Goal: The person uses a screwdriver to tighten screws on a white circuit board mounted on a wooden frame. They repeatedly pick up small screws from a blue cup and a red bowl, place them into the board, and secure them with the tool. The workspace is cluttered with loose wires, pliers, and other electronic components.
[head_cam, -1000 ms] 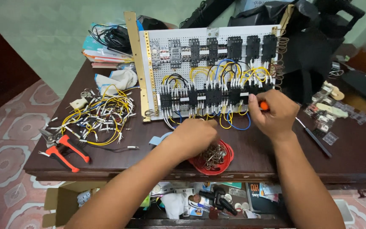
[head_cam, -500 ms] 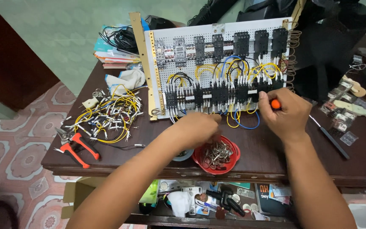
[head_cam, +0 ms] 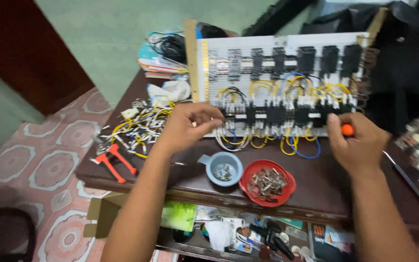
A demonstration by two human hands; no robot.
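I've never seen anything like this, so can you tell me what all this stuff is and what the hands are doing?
The camera sits on a person's head and looks down at their own two arms. In front of them a white board leans up on a dark table; it carries black switch blocks joined by yellow and blue wires. The left hand reaches its fingertips to the board's lower row. The right hand grips a tool with an orange end. On the table lie a red bowl of small metal parts, a small blue cup, a wire pile and orange pliers.
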